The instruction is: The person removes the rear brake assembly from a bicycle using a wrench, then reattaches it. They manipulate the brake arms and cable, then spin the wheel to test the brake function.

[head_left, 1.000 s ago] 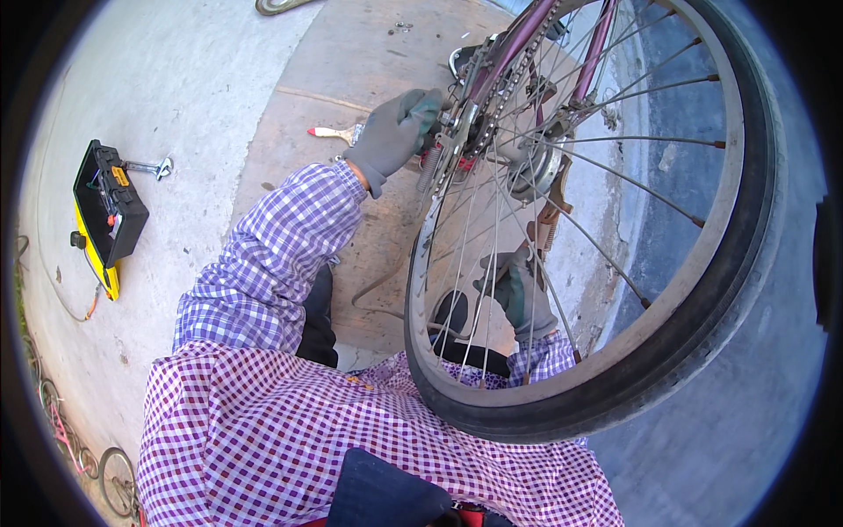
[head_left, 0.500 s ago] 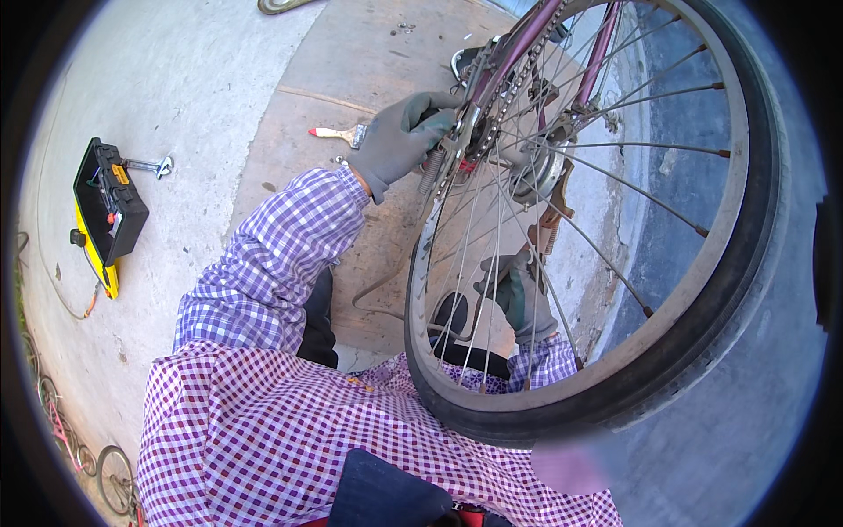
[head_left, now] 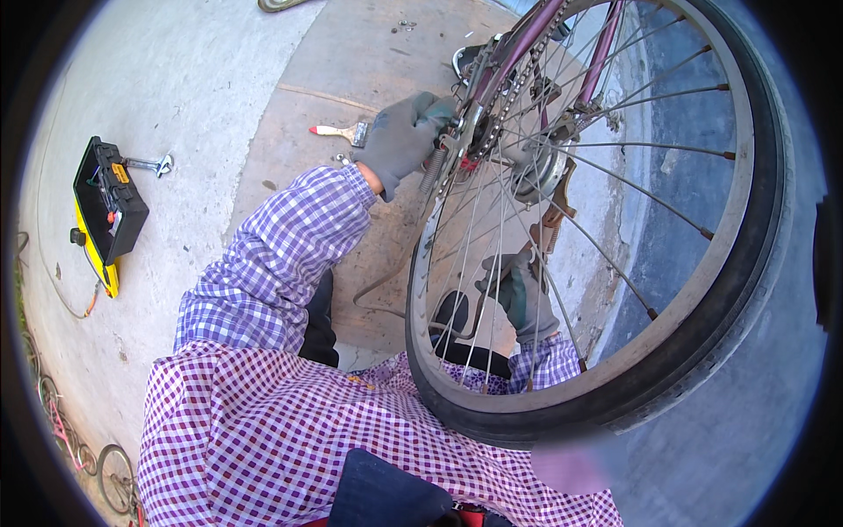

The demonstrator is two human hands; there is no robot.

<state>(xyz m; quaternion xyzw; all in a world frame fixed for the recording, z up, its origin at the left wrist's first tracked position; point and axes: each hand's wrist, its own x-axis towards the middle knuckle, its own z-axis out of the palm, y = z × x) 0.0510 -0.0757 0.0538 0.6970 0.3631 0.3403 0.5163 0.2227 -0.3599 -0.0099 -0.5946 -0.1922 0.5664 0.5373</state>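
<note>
A bicycle wheel [head_left: 629,400] with a black tyre and rusty spokes stands tilted before me, joined to a purple frame [head_left: 527,39]. My left hand [head_left: 399,145], grey-gloved, is closed at the axle end beside the chain [head_left: 509,110]; its fingertips are partly hidden, and what they pinch cannot be made out. Just below them hangs a coil spring [head_left: 431,172]. Through the spokes shows my right hand [head_left: 527,299], also gloved, with curled fingers below the hub [head_left: 540,176]. It lies by a rusty metal bracket [head_left: 559,209] and a bent metal rod [head_left: 474,327]; spokes partly hide its grip.
A paintbrush [head_left: 338,133] with a red-tipped handle lies on the ground left of my left hand. Farther left is an open black and yellow toolbox [head_left: 132,220] with an adjustable wrench [head_left: 151,165] at it. A blue-white wall [head_left: 685,176] rises right of the wheel.
My left hand has turned slightly, its fingers curling closer in at the axle end. The wheel has shifted a touch to the right. My right hand has hardly moved.
</note>
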